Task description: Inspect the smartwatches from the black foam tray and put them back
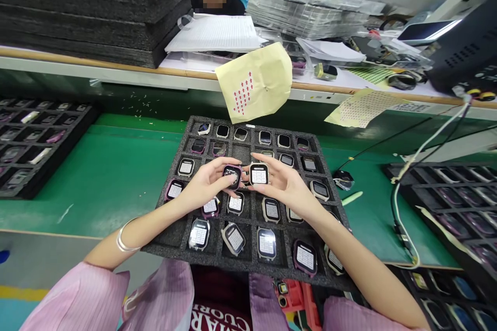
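My left hand (213, 178) is closed around a purple smartwatch body (232, 169), its thumb lying on the lit dark screen. Close beside it, my right hand (285, 182) grips a light-coloured smartwatch body (258, 174) by its edges, the screen showing a white page of text. Both watches are without straps and face up toward me. Below the hands lies a black foam tray (180, 139) with rows of square compartments, most holding similar watches. Several of these, such as the purple watch (305, 257) near the front edge, have lit white screens. My forearms cover part of the tray.
More foam trays of watches stand at left (23, 186) and right (458, 186). A yellow sticker sheet (258, 83) hangs from the shelf edge (194, 75). Stacked black foam (97, 15) and papers (217, 33) sit above. A white cable (396, 201) crosses the right side. People sit opposite.
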### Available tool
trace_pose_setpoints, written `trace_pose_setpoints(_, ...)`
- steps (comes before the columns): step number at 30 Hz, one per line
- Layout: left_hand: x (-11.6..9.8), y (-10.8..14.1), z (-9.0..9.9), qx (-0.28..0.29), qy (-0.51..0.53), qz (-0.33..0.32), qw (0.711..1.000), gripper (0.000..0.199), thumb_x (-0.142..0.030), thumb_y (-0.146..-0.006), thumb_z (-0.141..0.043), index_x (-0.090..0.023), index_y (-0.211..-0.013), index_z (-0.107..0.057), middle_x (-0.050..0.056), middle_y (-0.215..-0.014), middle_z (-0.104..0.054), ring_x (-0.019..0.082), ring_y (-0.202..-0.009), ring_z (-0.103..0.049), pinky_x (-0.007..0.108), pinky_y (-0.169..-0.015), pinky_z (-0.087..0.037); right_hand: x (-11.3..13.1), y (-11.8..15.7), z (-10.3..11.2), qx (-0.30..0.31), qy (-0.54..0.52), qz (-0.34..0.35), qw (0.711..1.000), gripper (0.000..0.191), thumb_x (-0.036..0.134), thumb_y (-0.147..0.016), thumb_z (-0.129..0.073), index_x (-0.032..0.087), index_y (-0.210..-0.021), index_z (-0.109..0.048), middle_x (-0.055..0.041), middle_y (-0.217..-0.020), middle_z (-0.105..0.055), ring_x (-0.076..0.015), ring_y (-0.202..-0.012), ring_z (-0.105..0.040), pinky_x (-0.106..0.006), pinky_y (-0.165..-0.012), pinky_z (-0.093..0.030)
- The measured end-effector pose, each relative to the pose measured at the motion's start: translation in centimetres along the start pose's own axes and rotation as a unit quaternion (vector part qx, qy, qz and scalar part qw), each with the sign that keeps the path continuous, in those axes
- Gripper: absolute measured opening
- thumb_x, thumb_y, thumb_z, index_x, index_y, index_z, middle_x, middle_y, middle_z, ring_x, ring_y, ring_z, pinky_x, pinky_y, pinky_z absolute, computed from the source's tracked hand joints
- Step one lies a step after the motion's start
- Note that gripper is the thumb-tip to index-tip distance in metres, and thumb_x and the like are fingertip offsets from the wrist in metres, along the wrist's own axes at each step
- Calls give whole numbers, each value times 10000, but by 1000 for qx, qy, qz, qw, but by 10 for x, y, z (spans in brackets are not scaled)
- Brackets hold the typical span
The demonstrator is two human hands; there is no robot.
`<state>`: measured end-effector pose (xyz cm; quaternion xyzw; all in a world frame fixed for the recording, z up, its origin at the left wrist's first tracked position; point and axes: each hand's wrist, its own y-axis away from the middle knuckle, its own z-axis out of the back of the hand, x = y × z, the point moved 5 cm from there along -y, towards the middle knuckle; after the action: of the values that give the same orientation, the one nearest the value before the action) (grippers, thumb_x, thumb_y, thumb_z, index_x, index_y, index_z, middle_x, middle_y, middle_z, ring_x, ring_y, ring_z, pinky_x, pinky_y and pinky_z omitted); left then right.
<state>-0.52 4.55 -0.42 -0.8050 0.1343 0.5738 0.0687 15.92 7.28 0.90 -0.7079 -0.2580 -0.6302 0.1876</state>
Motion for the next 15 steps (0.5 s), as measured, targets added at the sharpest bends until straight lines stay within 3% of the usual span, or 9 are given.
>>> trace_pose_setpoints(2, 1, 0, 0, 1, 3, -4, 1000, 428, -195, -757, -696, -162, -1146, -519, 110, -1061, -637, 215, -899, -655, 307, -678, -591, -4, -10, 5, 19, 45, -4, 999, 633, 217, -761, -739, 213, -1321, -444, -89, -1164, -644, -246, -1091, -619, -430, -961, -500)
trace_pose_setpoints(4, 3, 0, -1, 11, 6, -4, 1000, 529, -113, -696, -725, -175, -1169, -497, 98, -1079, -621, 197, -905, -649, 300, -722, -580, -7, -26, 16, -6, 153, 12, 988, 591, 234, -762, -723, 179, -1294, -470, -90, -1057, -663, -249, -990, -651, -435, -903, -521)
trace_pose_setpoints(5, 5, 1, -2, 19, 6, -1, 1000, 566, -82, -676, -727, -179, -1180, -488, 88, -1069, -618, 188, -906, -647, 299, -746, -572, -6, -36, 22, -30, 234, 32, 971, 551, 243, -759, -720, 162, -1260, -505, -93, -1022, -655, -254, -938, -654, -439, -868, -526)
trace_pose_setpoints(7, 7, 1, -2, 30, 2, 6, 1000, 593, -53, -664, -716, -179, -1192, -477, 72, -1039, -612, 173, -903, -642, 296, -782, -556, -3, -56, 29, -65, 419, 87, 902, 477, 256, -756, -727, 128, -1191, -577, -110, -1010, -616, -271, -920, -624, -443, -853, -508)
trace_pose_setpoints(9, 9, 0, -2, 32, -4, 8, 999, 597, -50, -668, -707, -182, -1200, -471, 64, -1029, -604, 168, -906, -637, 295, -789, -548, -3, -74, 29, -48, 556, 116, 822, 467, 266, -770, -727, 108, -1192, -603, -125, -1013, -577, -289, -961, -581, -441, -872, -479)
trace_pose_setpoints(10, 10, 0, -2, 32, -5, 8, 999, 599, -52, -669, -705, -185, -1203, -469, 61, -1026, -600, 169, -909, -635, 297, -790, -545, -4, -81, 28, -28, 595, 118, 795, 477, 268, -779, -725, 106, -1210, -603, -127, -1007, -567, -293, -969, -567, -439, -876, -470)
trace_pose_setpoints(12, 10, 0, -3, 32, -8, 8, 999, 591, -63, -672, -704, -188, -1199, -468, 59, -1026, -592, 175, -918, -634, 303, -791, -542, -3, -90, 26, 3, 627, 112, 771, 489, 274, -784, -727, 115, -1230, -605, -129, -1006, -564, -299, -968, -551, -443, -876, -459)
trace_pose_setpoints(15, 11, 1, -7, 43, -7, 16, 999, 559, -85, -690, -693, -182, -1189, -461, 65, -1042, -583, 174, -917, -633, 300, -788, -534, 5, -98, 16, 21, 634, 123, 763, 343, 270, -829, -686, 136, -1144, -664, -133, -1057, -580, -302, -996, -525, -447, -902, -421)
